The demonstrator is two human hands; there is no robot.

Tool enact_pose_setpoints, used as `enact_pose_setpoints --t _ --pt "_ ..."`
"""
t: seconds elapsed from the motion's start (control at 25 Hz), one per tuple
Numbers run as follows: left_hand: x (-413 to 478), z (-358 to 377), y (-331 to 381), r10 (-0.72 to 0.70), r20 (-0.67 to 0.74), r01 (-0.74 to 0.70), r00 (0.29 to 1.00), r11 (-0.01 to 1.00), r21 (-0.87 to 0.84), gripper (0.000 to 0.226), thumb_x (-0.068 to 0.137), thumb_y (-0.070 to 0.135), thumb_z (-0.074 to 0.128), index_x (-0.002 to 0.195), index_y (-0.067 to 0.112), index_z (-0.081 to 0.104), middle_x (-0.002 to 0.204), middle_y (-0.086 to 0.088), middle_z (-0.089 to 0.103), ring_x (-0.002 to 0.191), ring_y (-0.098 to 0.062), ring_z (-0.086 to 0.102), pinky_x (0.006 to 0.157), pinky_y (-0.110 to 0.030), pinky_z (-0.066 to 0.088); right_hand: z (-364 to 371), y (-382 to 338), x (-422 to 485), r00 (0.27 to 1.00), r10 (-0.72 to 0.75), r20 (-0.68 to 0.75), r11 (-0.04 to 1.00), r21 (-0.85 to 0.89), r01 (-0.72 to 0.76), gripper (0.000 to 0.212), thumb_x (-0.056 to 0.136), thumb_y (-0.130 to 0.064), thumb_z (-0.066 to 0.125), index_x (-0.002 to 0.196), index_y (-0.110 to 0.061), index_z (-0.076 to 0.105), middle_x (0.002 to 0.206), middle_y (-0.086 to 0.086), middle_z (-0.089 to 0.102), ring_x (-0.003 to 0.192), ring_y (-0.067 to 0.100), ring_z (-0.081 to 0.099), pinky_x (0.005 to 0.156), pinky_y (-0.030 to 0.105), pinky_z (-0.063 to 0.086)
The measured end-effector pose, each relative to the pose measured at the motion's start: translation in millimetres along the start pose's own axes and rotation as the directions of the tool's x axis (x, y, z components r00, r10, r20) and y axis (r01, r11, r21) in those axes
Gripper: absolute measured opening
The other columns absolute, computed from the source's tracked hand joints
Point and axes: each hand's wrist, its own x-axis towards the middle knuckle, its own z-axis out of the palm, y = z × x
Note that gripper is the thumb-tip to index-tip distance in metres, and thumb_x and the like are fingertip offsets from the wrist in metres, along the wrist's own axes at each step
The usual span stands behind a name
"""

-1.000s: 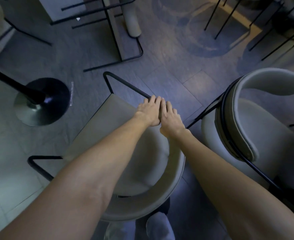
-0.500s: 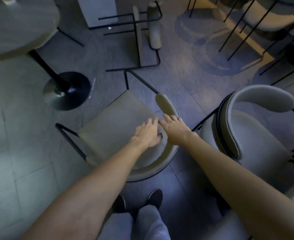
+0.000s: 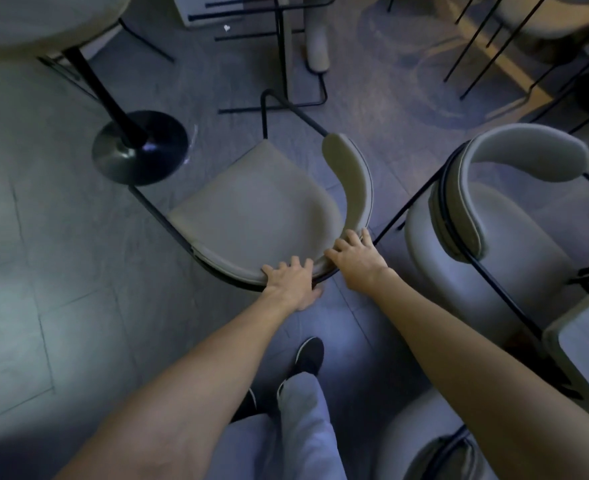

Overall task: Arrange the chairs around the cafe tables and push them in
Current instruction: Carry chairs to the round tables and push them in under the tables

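A beige padded chair with a black tube frame stands in front of me, its curved backrest toward me. My left hand grips the backrest's near rim, fingers over the top and thumb under. My right hand holds the same rim just to the right, where the backrest curves. The round cafe table stands at the upper left on a black post with a disc base. The chair's front faces that base, apart from it.
A second beige chair stands close on the right, almost touching the first one's frame. Another chair's black frame is beyond, more chair legs at the top right. A table corner is at the right edge. My feet are below.
Both hands have slid back from the far side of the chair to the near backrest rim and taken hold. The view has drawn back; the table and base now show more.
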Motion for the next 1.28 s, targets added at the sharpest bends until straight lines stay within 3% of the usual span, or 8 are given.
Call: enact_pose_setpoints --t 0.16,0.28,0.48,0.76,0.96,1.28 --pt "8.4 4.1 -0.8 -0.005 -0.021 0.004 1.000 1.000 -0.017 0.038 0.102 0.041 0.044 0.133 0.021 0.036 0.133 -0.014 0.053 0.119 -0.039 0.054 0.096 -0.061 0.031 4.0 0.5 13.6 1.000 0.010 0.001 0.999 -0.047 -0.010 0.060 0.091 -0.024 0.064 0.145 -0.021 0.040 0.146 0.007 0.047 0.142 0.035 0.028 0.119 0.064 0.005" --pt "16.2 11.0 -5.3 0.024 -0.081 -0.025 0.996 1.000 -0.010 0.037 0.103 0.038 0.043 0.135 0.022 0.035 0.126 -0.013 0.058 0.112 -0.039 0.059 0.094 -0.062 0.035 5.6 -1.5 33.1 1.000 0.002 0.022 0.998 -0.067 -0.001 0.055 0.092 -0.020 0.063 0.143 -0.024 0.045 0.140 0.004 0.054 0.138 0.032 0.037 0.119 0.065 0.001" --pt "17.9 16.0 -7.3 0.035 -0.134 -0.033 0.990 0.999 0.018 0.033 0.103 0.036 0.046 0.131 0.020 0.037 0.118 -0.012 0.065 0.107 -0.035 0.064 0.092 -0.067 0.040 9.3 -2.0 43.1 0.998 -0.055 -0.017 0.997 -0.056 0.054 0.048 0.088 -0.017 0.064 0.133 -0.033 0.056 0.130 -0.004 0.062 0.126 0.026 0.048 0.116 0.056 0.015" --pt "21.6 3.0 -20.5 -0.023 -0.109 0.019 0.994 0.999 -0.031 0.035 0.103 0.037 0.047 0.132 0.019 0.037 0.120 -0.011 0.065 0.113 -0.035 0.061 0.094 -0.065 0.040 -5.4 -5.9 54.4 0.994 -0.090 -0.058 0.995 -0.051 0.087 0.045 0.087 -0.009 0.060 0.126 -0.031 0.060 0.124 -0.001 0.065 0.121 0.027 0.049 0.115 0.056 0.019" --pt "23.0 -7.8 -56.9 -0.098 -0.106 0.091 0.990 0.993 -0.073 0.033 0.103 0.035 0.047 0.131 0.022 0.037 0.118 -0.011 0.064 0.110 -0.034 0.062 0.093 -0.057 0.042 -35.8 -26.0 79.8 0.981 -0.169 -0.092 0.984 -0.064 0.164 0.039 0.088 -0.006 0.055 0.120 -0.027 0.064 0.116 0.000 0.067 0.118 0.026 0.052 0.114 0.056 0.020" --pt "12.3 -19.9 -156.6 -0.190 -0.107 0.180 0.976 0.979 -0.097 0.035 0.104 0.038 0.044 0.134 0.024 0.035 0.117 -0.014 0.064 0.106 -0.037 0.063 0.090 -0.051 0.041 -99.2 -97.6 135.8 0.966 -0.244 -0.086 0.967 -0.093 0.236 0.032 0.090 -0.009 0.062 0.118 -0.024 0.066 0.117 0.002 0.068 0.119 0.028 0.054 0.117 0.059 0.016"
